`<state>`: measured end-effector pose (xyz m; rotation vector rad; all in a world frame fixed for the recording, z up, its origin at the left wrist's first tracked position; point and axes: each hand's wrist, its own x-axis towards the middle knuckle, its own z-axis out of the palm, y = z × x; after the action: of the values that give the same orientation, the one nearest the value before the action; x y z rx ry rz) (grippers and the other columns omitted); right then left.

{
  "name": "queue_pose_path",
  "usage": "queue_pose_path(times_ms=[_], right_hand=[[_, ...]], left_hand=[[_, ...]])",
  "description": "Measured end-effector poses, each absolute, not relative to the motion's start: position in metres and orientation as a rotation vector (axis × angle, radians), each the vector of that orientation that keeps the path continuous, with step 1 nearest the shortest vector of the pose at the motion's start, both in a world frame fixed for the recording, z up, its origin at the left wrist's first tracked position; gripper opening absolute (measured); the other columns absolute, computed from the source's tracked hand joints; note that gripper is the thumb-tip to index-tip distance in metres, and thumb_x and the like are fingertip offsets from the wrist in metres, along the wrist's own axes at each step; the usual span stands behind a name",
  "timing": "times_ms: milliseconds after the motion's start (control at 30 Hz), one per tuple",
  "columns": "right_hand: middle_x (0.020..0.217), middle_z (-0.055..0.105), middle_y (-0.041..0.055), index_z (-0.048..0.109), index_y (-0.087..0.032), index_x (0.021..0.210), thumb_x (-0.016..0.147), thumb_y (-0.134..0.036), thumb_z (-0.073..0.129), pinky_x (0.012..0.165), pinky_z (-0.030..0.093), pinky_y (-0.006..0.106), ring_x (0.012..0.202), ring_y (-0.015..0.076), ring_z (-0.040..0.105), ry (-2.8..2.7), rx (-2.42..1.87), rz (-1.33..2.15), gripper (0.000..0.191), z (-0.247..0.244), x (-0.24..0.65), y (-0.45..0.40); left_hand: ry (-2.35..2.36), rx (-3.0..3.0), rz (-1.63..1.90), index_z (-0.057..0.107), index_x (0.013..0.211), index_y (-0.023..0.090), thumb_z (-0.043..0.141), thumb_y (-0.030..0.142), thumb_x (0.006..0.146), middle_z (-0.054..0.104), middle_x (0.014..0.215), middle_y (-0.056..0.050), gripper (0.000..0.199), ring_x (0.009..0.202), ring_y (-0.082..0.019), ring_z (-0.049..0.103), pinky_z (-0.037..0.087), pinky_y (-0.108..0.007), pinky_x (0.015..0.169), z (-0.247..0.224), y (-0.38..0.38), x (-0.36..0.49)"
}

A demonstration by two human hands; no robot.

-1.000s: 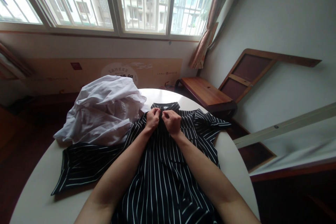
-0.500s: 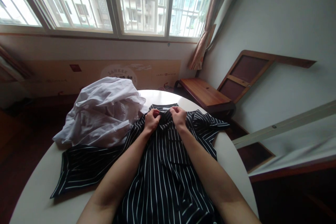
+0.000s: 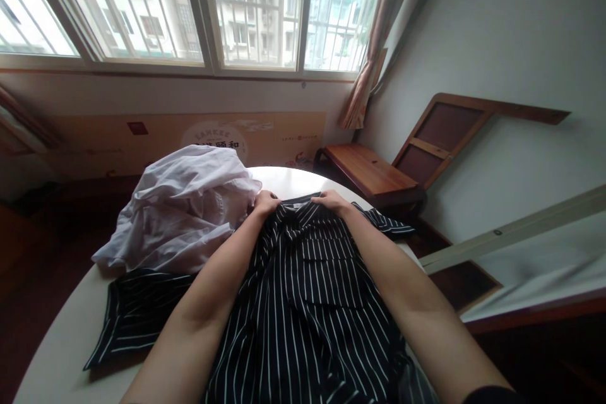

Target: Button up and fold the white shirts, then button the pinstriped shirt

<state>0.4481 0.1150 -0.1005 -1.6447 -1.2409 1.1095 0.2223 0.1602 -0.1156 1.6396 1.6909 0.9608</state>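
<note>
A black shirt with white stripes [image 3: 312, 284] lies front up along the table, its collar at the far end and its lower part reaching toward me. My left hand [image 3: 267, 202] is closed on the left side of the collar. On the opposite side, my right hand [image 3: 333, 200] pinches the collar's right edge. One sleeve spreads out at the left under my forearm, and the other sticks out at the right beyond my right wrist. The fingertips of both hands are partly hidden by the cloth.
The round white table [image 3: 52, 341] carries everything. A crumpled white cloth [image 3: 180, 202] is heaped left of the shirt, close to my left hand. Beyond the table's far right edge stands a low wooden bench [image 3: 367, 167]. Windows [image 3: 255, 6] line the far wall.
Both hands have shifted from the front of the neckline outward and slightly away from me, to the two sides of the collar. The neck opening now shows wider between them.
</note>
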Motion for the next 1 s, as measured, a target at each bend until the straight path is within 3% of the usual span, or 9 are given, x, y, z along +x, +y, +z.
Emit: queue_pose_path(times_ms=[100, 233, 333, 400, 500, 600, 700, 800, 1000], right_hand=[[0.075, 0.071, 0.0073, 0.067, -0.014, 0.080, 0.074, -0.038, 0.068, 0.064, 0.054, 0.031, 0.067, 0.0186, 0.066, -1.219, -1.401, 1.269, 0.024, -0.095, 0.459, 0.107], [0.076, 0.071, 0.0077, 0.067, -0.015, 0.078, 0.080, -0.048, 0.058, 0.072, 0.051, 0.032, 0.076, 0.0216, 0.066, -1.355, -1.523, 1.043, 0.035, -0.080, 0.466, 0.111], [0.081, 0.069, 0.0136, 0.066, -0.014, 0.075, 0.079, -0.057, 0.055, 0.081, 0.046, 0.038, 0.088, 0.0294, 0.064, -1.518, -1.874, 0.583, 0.045, -0.066, 0.459, 0.121], [0.094, 0.066, 0.0181, 0.065, -0.013, 0.091, 0.083, -0.059, 0.048, 0.087, 0.042, 0.044, 0.098, 0.0335, 0.060, -1.501, -1.989, 0.228, 0.049, -0.061, 0.451, 0.128], [0.117, 0.055, 0.0223, 0.051, -0.012, 0.120, 0.091, -0.047, 0.039, 0.091, 0.037, 0.049, 0.110, 0.0356, 0.053, -1.479, -1.982, -0.031, 0.048, -0.064, 0.437, 0.133], [0.133, 0.042, 0.0244, 0.039, -0.009, 0.132, 0.090, -0.036, 0.041, 0.099, 0.029, 0.052, 0.125, 0.0373, 0.037, -1.620, -1.962, -0.113, 0.050, -0.077, 0.422, 0.121], [0.144, 0.031, 0.0210, 0.031, -0.008, 0.139, 0.089, -0.041, 0.041, 0.108, 0.018, 0.049, 0.135, 0.0333, 0.022, -1.908, -1.829, -0.185, 0.060, -0.097, 0.407, 0.090], [0.148, 0.028, 0.0169, 0.028, -0.009, 0.142, 0.087, -0.055, 0.036, 0.112, 0.014, 0.044, 0.138, 0.0292, 0.018, -2.201, -1.740, -0.087, 0.073, -0.117, 0.402, 0.052], [0.150, 0.021, 0.0153, 0.020, -0.016, 0.146, 0.085, -0.068, 0.026, 0.111, 0.013, 0.049, 0.139, 0.0295, 0.017, -2.358, -1.901, 0.129, 0.080, -0.131, 0.426, 0.002]], left_hand=[[1.660, 1.665, 1.054, 0.061, 0.070, 0.018, 0.061, 0.030, 0.073, 0.066, 0.070, -0.007, 0.013, 0.072, -0.021, 0.064, 0.047, -0.030, 0.068, -0.110, 0.159, 0.222], [1.690, 1.796, 1.268, 0.060, 0.082, 0.019, 0.044, 0.046, 0.086, 0.065, 0.071, -0.010, 0.032, 0.074, -0.024, 0.062, 0.045, -0.034, 0.071, -0.090, 0.154, 0.225], [1.765, 1.902, 1.296, 0.060, 0.093, 0.018, 0.037, 0.059, 0.085, 0.064, 0.075, -0.013, 0.048, 0.080, -0.029, 0.062, 0.044, -0.041, 0.075, -0.076, 0.154, 0.232], [1.815, 1.966, 1.255, 0.057, 0.108, 0.015, 0.038, 0.063, 0.083, 0.063, 0.094, -0.018, 0.057, 0.090, -0.034, 0.060, 0.041, -0.047, 0.081, -0.072, 0.156, 0.236], [1.895, 2.083, 1.157, 0.045, 0.127, 0.012, 0.046, 0.060, 0.080, 0.046, 0.129, -0.024, 0.067, 0.117, -0.041, 0.044, 0.032, -0.054, 0.095, -0.075, 0.156, 0.239], [1.891, 2.352, 0.889, 0.039, 0.135, 0.010, 0.052, 0.041, 0.082, 0.031, 0.144, -0.021, 0.063, 0.134, -0.040, 0.021, 0.016, -0.054, 0.106, -0.087, 0.139, 0.237], [1.630, 2.644, 0.516, 0.040, 0.134, 0.005, 0.048, 0.032, 0.083, 0.034, 0.144, -0.022, 0.059, 0.136, -0.035, 0.021, 0.013, -0.047, 0.111, -0.104, 0.104, 0.227], [1.396, 2.677, 0.269, 0.040, 0.136, 0.005, 0.042, 0.047, 0.085, 0.034, 0.144, -0.021, 0.066, 0.136, -0.033, 0.026, 0.018, -0.044, 0.110, -0.122, 0.071, 0.212], [1.390, 2.611, 0.190, 0.030, 0.143, 0.017, 0.040, 0.075, 0.072, 0.016, 0.151, -0.018, 0.093, 0.139, -0.039, 0.008, 0.010, -0.052, 0.109, -0.134, 0.058, 0.190]])
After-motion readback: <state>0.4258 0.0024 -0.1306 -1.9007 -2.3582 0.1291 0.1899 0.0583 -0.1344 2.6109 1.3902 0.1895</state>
